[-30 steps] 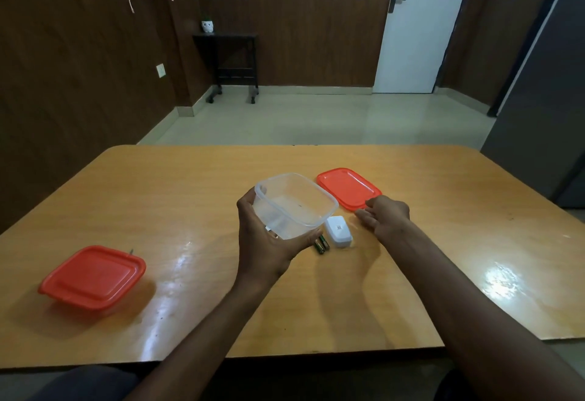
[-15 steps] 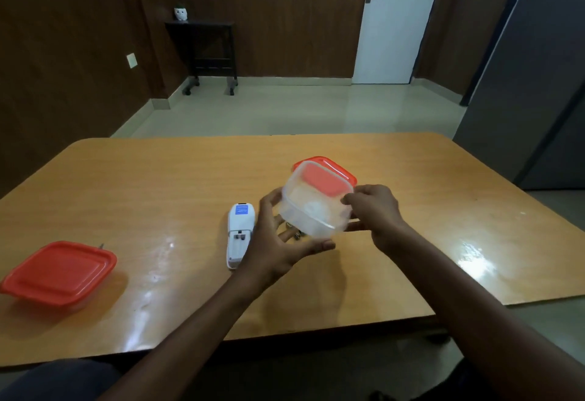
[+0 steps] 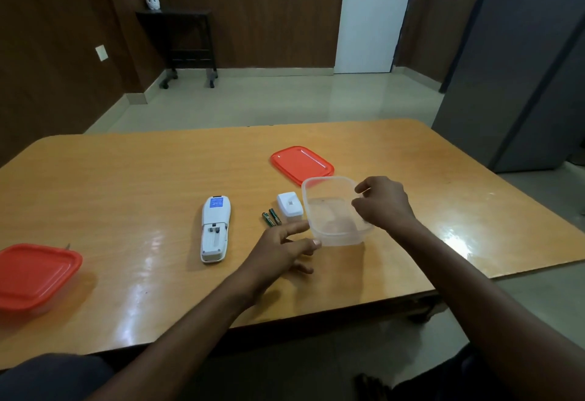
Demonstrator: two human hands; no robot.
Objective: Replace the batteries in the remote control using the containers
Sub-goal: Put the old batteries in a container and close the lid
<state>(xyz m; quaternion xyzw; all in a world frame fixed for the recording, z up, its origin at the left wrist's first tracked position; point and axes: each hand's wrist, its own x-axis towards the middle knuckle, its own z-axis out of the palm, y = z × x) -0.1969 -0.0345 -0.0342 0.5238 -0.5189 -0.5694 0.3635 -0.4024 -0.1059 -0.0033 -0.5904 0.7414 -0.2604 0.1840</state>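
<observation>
A white remote control (image 3: pixel 215 229) lies face down on the wooden table (image 3: pixel 126 179), its battery bay uncovered and empty. Two dark batteries (image 3: pixel 271 217) lie side by side to its right, next to the white battery cover (image 3: pixel 289 206). My right hand (image 3: pixel 383 204) grips the right rim of an empty clear plastic container (image 3: pixel 335 210), which sits low over the table. My left hand (image 3: pixel 281 248) is open, fingers spread, its fingertips touching the container's near left corner.
A loose red lid (image 3: pixel 300 164) lies flat behind the clear container. A second container with a red lid (image 3: pixel 34 274) stands closed at the table's left edge. The table's near edge runs just below my forearms.
The clear container has passed from my left hand to my right hand and moved right and down. My left hand has let go of it. The camera view has shifted, so the remote shows fully.
</observation>
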